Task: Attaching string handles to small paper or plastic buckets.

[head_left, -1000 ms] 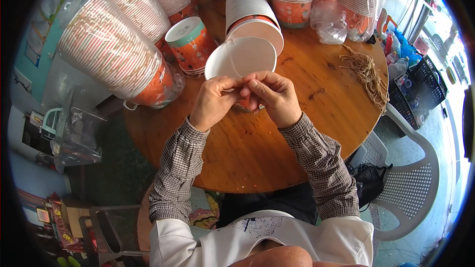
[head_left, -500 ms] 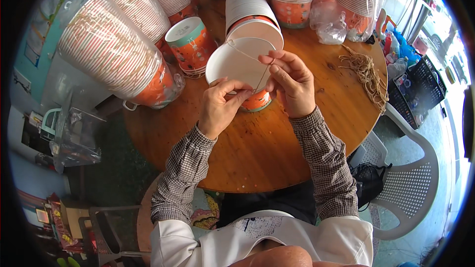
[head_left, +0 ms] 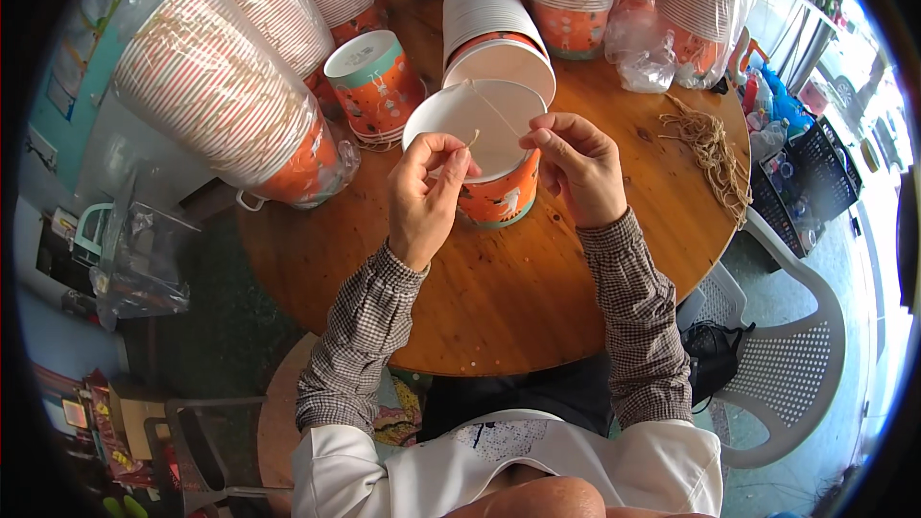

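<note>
Both hands at the paper bucket (head_left: 494, 194), which stands on the round table (head_left: 499, 297). Left hand (head_left: 427, 194) pinches one end of the thin string (head_left: 499, 113); right hand (head_left: 576, 165) pinches the other above the rim. Bucket looks light and easily dented, best held by its stiffer rim; string's limp and slippery.

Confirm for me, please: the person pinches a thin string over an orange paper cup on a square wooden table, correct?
Not quite: the wooden table is round, not square, as the head view shows. The rest holds: the left hand and right hand pinch a thin string over the orange paper cup.
</note>
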{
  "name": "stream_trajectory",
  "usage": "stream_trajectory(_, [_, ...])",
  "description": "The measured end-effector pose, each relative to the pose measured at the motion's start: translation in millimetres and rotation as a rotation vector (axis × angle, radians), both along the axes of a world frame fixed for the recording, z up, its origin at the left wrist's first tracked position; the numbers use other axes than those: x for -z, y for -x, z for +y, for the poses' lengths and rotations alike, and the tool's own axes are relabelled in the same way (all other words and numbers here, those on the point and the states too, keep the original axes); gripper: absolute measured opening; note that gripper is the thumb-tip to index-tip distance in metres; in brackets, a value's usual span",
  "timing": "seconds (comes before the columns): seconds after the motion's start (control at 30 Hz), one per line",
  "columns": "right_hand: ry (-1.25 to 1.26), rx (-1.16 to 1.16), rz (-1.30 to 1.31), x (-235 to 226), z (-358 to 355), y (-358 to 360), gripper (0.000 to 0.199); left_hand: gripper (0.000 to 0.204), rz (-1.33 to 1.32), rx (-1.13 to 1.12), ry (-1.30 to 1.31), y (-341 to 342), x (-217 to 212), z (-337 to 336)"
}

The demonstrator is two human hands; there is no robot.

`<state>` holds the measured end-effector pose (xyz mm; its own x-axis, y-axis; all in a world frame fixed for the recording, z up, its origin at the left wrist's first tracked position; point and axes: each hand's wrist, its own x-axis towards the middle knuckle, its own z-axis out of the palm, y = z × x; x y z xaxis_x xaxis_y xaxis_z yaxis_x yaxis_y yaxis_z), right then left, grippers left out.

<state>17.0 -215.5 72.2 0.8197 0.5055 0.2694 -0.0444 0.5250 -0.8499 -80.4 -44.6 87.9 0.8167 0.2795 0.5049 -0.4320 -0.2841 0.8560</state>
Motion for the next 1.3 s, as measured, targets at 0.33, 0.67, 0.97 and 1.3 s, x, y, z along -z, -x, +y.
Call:
stream_trajectory(0.33, [0.246,0.24,-0.262,-26,-5,22,0.02,0.011,-0.032,-0.058,-0.064,4,15,7])
stream_trajectory(0.67, [0.777,0.591,-0.689,-26,-19,7,0.02,0.007,-0.199,-0.233,-0.375,4,26,5])
stream_trajectory(0.97, [0.7,0.539,-1.118,-14,-38,43,0.026,0.009,-0.148,-0.151,-0.235,5,32,13])
stream_trajectory(1.3, [0.758,0.666,-1.52,44,-5,38,0.027,0.008,-0.17,-0.106,-0.244,-1,33,16])
